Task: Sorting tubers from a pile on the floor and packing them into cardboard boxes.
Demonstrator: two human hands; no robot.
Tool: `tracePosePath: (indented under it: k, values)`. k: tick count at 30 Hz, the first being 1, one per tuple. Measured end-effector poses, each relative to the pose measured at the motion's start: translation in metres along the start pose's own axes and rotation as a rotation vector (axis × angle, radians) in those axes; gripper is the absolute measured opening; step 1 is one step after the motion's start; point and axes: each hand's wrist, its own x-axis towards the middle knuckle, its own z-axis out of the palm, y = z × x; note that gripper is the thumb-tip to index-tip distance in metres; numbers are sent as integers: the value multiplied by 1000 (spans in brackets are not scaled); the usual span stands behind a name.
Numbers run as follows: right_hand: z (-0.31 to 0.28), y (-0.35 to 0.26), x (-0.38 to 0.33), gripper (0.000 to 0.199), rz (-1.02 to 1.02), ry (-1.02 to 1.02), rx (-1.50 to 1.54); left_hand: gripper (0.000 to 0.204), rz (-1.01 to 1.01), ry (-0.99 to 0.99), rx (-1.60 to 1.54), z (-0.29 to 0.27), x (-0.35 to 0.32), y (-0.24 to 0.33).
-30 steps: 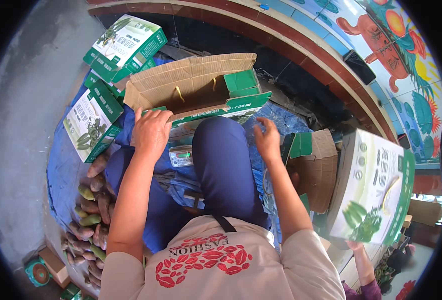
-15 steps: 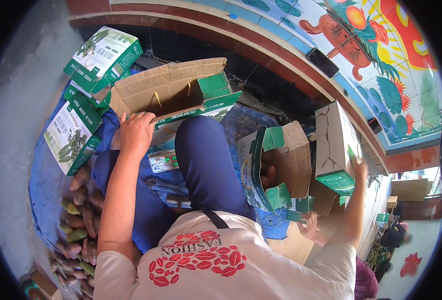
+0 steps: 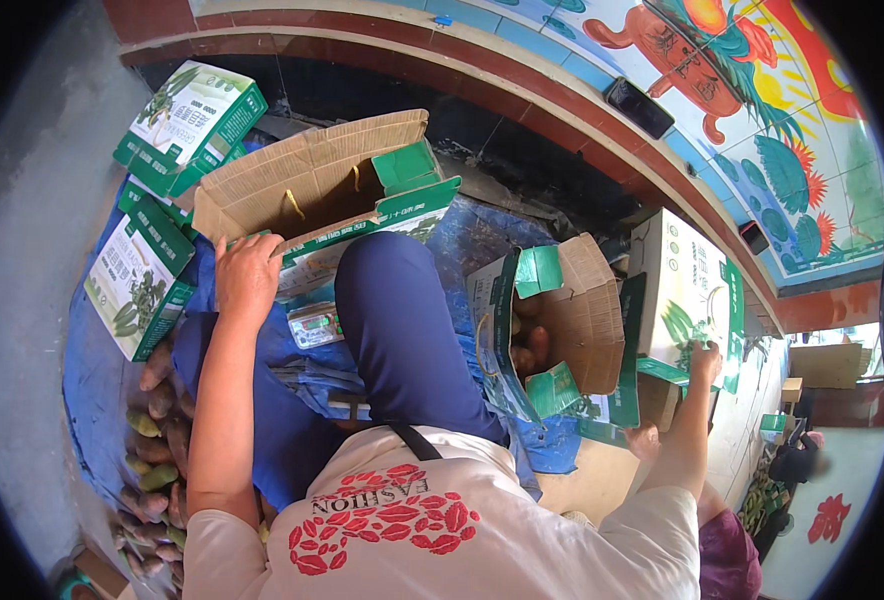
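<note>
So the big open cardboard box (image 3: 322, 190) sits straight ahead past the knee, long side running left to right, flaps up, and the left hand (image 3: 245, 275) is planted on its near-left edge, fingers curled over the rim. The right hand (image 3: 705, 362) is way off to the other side, reaching out to the white-and-green carton (image 3: 687, 295), fingertips on its lower near corner; can't tell if it's actually gripping. Between them, the smaller open box (image 3: 562, 320) with brownish fruit inside lies well nearer the right hand. Compared with a second ago, the right hand has swung from the middle out to that carton, while the left stayed on the box.
</note>
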Motion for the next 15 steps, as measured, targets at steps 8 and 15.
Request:
tracePosePath:
  k: [8,15]
  values:
    - [-24,2,-5,85,414,76,-82,19,37,13,59,-5,0,-1]
    - [91,91,43,102,215,-139,950,26,1,-23,104,2,1,-3]
